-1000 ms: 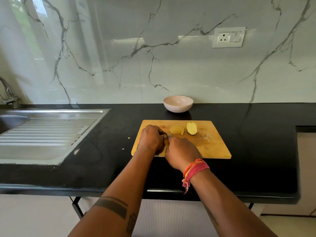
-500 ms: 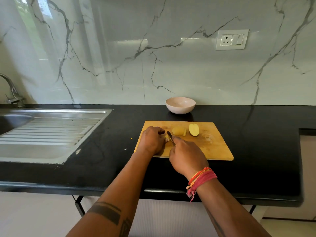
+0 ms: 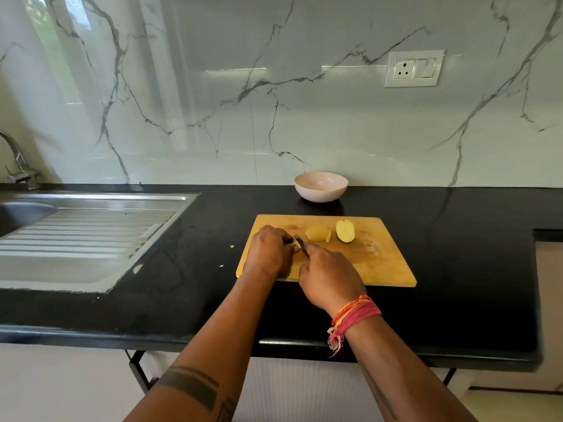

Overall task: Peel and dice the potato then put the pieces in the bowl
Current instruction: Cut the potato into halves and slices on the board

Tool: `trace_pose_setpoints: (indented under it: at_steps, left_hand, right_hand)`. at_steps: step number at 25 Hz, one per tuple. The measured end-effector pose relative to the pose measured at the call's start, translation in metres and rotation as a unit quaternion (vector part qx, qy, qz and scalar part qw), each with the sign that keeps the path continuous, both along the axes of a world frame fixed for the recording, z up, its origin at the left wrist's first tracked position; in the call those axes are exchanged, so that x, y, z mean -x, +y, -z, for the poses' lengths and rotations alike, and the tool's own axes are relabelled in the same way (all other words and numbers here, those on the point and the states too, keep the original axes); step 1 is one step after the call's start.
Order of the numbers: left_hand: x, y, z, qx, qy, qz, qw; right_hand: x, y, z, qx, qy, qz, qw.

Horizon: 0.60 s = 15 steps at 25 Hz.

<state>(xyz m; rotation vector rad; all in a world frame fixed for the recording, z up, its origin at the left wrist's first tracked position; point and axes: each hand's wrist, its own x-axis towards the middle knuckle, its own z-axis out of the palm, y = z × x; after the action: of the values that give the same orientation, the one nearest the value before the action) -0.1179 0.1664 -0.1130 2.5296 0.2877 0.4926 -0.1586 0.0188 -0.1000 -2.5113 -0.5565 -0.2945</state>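
Two hands crowd the cutting board's front-left corner: left hand curled over a potato piece, right hand gripping the knife. Fingertips touch the blade; likely slip risk. Bowl empty by counter's back edge.

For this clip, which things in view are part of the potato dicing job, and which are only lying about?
Part of the job:
cutting board
knife, held by the right hand
potato piece under the left hand
peeled chunk
potato half
bowl

Lying about:
sink
tap
wall socket
scraps on the counter
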Motion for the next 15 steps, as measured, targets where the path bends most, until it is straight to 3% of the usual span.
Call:
trace_pose_setpoints:
  at_steps: [15]
  left_hand:
    - [-0.0028, -0.0009, 0.0007, 0.016, 0.0, -0.019, 1.0]
  right_hand:
    - [-0.0016, 0.0022, -0.0004, 0.022, -0.004, -0.005, 1.0]
